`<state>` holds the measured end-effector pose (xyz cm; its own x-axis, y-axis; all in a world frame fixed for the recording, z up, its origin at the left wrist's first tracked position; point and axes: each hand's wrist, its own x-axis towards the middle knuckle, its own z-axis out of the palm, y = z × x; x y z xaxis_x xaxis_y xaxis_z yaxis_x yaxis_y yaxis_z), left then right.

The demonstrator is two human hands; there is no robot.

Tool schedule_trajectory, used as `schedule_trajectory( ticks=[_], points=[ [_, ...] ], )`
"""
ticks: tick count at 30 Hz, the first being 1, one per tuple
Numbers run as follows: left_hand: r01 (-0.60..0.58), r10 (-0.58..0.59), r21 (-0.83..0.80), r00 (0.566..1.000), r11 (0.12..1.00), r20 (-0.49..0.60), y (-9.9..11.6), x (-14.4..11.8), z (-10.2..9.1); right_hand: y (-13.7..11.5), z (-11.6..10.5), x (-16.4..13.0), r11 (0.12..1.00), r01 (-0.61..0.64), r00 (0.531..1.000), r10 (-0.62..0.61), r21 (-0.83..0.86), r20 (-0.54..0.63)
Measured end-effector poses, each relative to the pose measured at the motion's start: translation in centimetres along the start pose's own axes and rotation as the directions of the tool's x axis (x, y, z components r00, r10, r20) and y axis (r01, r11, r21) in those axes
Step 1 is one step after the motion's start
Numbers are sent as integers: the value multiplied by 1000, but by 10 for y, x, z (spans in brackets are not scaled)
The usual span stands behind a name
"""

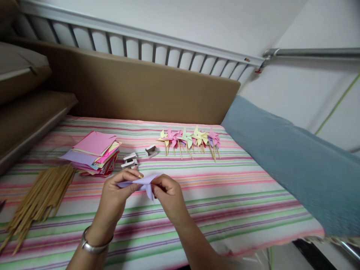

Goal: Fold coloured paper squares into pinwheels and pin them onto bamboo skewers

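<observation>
Striped cloth (225,195): paper stack (94,152), sticks (39,198), pinwheels (191,138).

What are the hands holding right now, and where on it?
Both hold one lilac paper piece: the left hand pinches its left end, the right hand pinches it near the folded middle, above the striped cloth.

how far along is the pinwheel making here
Done: a row of finished pinwheels on sticks lies at the far side of the striped cloth. In hand: left hand and right hand fold a lilac paper piece. Left: a stack of coloured paper and a pile of wooden sticks remain unused.
</observation>
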<state>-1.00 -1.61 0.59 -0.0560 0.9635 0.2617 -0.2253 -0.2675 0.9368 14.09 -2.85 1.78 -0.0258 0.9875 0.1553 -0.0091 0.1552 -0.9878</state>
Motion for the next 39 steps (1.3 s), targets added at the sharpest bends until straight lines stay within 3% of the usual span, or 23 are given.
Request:
schedule_trajectory(
  ticks=[5, 15, 20, 25, 30, 35, 39],
  points=[
    [-13, 13, -10, 1000, 1000, -6, -1, 1, 0, 3, 1, -1, 1000, -3, 1000, 3, -4, 1],
    [100, -103, -82, 994, 992, -25, 0, 1, 0, 9, 3, -2, 1000, 11, 1000, -11, 0, -15],
    [157, -171, -124, 979, 980, -110, -7, 5, -1, 11, 4, 0, 999, 27, 1000, -27, -20, 9],
    [250, -307, -245, 923, 937, -234, -10, 15, -9, 17, -12, -7, 993, -67, 993, 76, -100, 92],
    [282, -356, -305, 908, 909, -222, -11, 19, -13, 34, -39, -32, 944, -213, 975, 223, -252, 11],
    [333, -384, -261, 906, 906, -177, -17, 14, -2, 39, -51, -47, 885, -139, 990, 135, -445, -41],
    [343, -389, -243, 904, 907, -178, -19, 11, 4, 47, -50, -48, 878, -125, 992, 94, -462, -88]
  ],
)
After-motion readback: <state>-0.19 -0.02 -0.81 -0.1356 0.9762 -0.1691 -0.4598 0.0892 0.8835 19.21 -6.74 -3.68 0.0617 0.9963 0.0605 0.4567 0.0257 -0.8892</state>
